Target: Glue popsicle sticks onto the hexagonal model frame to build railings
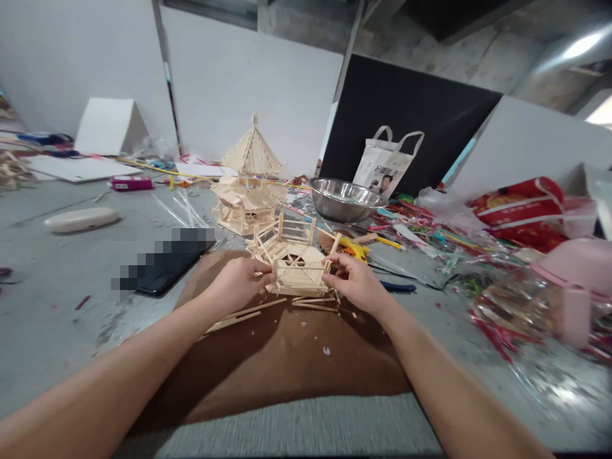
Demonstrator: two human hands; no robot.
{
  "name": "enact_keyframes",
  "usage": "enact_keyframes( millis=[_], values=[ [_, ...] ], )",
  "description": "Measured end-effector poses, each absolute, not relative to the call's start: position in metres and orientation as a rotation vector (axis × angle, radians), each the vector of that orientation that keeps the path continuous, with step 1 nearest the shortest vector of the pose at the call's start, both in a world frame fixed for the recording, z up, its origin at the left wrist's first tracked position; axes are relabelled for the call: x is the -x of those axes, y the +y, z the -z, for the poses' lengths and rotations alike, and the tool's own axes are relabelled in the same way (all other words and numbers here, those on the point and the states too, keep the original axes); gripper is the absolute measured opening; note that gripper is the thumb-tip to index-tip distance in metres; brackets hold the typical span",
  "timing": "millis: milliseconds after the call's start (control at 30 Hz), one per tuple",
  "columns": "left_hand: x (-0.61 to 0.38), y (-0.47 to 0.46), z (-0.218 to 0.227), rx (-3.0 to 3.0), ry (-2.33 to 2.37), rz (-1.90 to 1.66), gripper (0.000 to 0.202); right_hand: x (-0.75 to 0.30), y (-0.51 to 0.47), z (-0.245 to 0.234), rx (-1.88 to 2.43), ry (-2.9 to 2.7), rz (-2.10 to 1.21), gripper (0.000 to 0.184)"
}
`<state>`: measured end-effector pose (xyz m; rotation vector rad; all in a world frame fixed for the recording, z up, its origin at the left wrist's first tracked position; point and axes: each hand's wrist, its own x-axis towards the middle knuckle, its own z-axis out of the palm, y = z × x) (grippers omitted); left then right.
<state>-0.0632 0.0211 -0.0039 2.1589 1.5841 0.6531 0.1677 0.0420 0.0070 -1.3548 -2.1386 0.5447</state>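
A: Grip first. Condition?

B: Left hand (241,284): thumb and fingertips pinched on the left front corner of the stick frame (299,280). Right hand (356,280): thumb and finger closed about the right front corner. Whether each catches post, rail or both, I can't say; the fingers cover the joints.

A: Position of the frame?

B: Upright between the hands, over the far part of the brown mat (296,363). Slatted floor, thin posts round the edge, rails joining some of them.

A: Handling, estimated?

B: Light; thin wood, mostly air. Floor probably stiff, since its slats lie side by side. Posts and rails the weak part: likely to snap or part at the joint under side load. Dry wood, so slip should be minor.

A: Preferred hold?

B: Low, at the floor's rim, one hand each side, light pressure. Avoid lifting by a post top or a single rail.

A: Surroundings, working outward?

B: Loose sticks (315,306) just in front of the frame. Yellow tool (356,250) beyond the right hand. Behind, a roofed stick pavilion (252,153) and a metal bowl (347,203), both on the grey counter (48,319). Pavilion near the frame's rear posts; clearance there looks small.
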Motion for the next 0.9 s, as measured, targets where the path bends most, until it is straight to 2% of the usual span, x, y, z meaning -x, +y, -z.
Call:
enact_keyframes(
  millis=[167,567,800,900],
  values=[
    [0.063,0.022,0.005,-2.152,1.593,-0.668,0.030,-0.168,0.044,-0.003,1.304,-2.118,-0.534,0.024],
    [0.062,0.017,-0.002,-2.197,1.677,-0.643,0.031,-0.166,0.043,0.000,1.227,-2.048,-0.657,0.022],
    [0.053,-0.005,-0.016,-2.508,2.146,-0.794,0.034,-0.166,0.042,0.001,1.220,-2.004,-0.747,0.031],
    [0.043,-0.008,-0.016,-2.849,1.952,-0.922,0.027,-0.167,0.044,0.006,1.228,-1.976,-0.754,0.033]
  ],
)
